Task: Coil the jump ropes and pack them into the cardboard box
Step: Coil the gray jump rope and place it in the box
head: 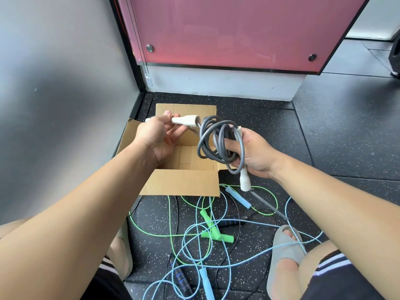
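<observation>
- Pinched narrowly between the thumb and fingertips of the left hand point(159, 137) is one white handle point(187, 120) of the grey jump rope point(213, 144). The handle is held roughly level, its cord end turned towards 3 o'clock.
- The grip of the right hand point(252, 152) is closed round the coiled loops of the grey jump rope, with the fingers curled through the coil and the palm turned towards 9 o'clock.
- The second white handle point(245, 180) is clasped in the same fist and juts out beneath it towards 6 o'clock. A short grey tail of cord trails from its tip.
- Both forearms are stretched forward, the left from 8 o'clock and the right from 4 o'clock. The hands are held apart above the cardboard box point(184, 182).
- The cardboard box is set on the speckled floor point(324, 137) with its flaps folded outward.
- At 6 o'clock of the box, a green rope point(225, 237), a light blue rope point(238, 197) and a black rope point(181, 278) are seen tangled on the floor beside a grey slide point(285, 250).
</observation>
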